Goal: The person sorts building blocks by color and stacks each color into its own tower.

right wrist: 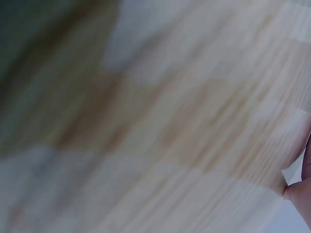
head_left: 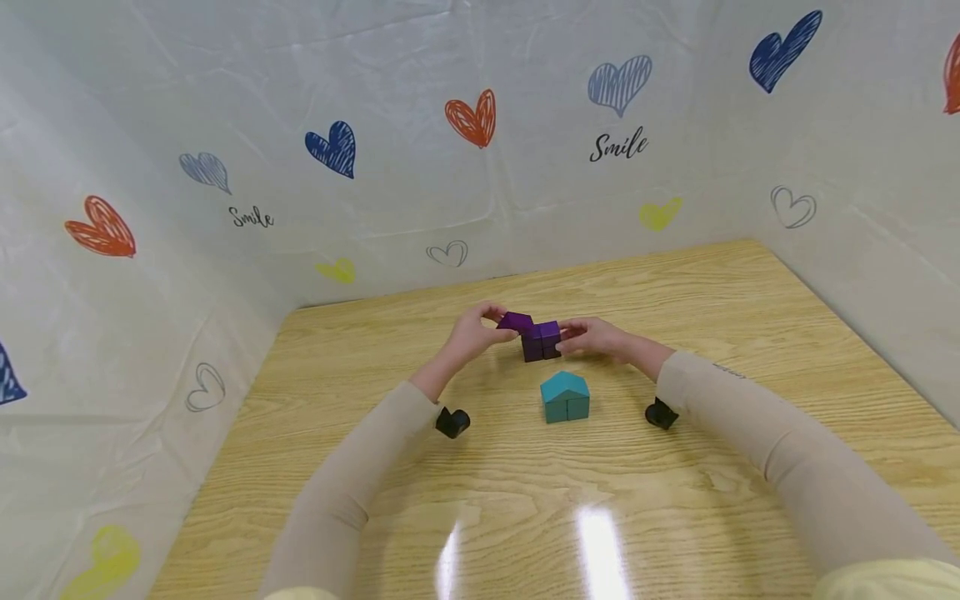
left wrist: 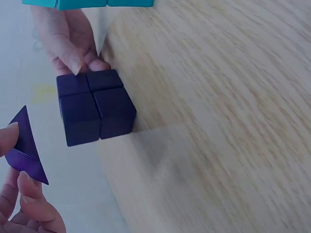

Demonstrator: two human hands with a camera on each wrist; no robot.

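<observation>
My left hand [head_left: 476, 332] pinches a purple triangular block [head_left: 516, 322] between thumb and fingers, just left of the purple cubes. Those cubes [head_left: 542, 342] stand together in a two-by-two stack on the table, and their split faces show in the left wrist view [left wrist: 90, 108]. On their right side is my right hand [head_left: 592, 337], its thumb and fingers bent against the stack; part of that contact is hidden. A teal house shape [head_left: 566, 398], a triangular roof over two cubes, stands nearer to me.
The wood table [head_left: 675, 500] has a pale sheet [head_left: 390, 217] printed with hearts around its back and sides. Black wrist cameras [head_left: 453, 422] hang below both sleeves. The right wrist view holds mostly blurred table and the edge of a hand.
</observation>
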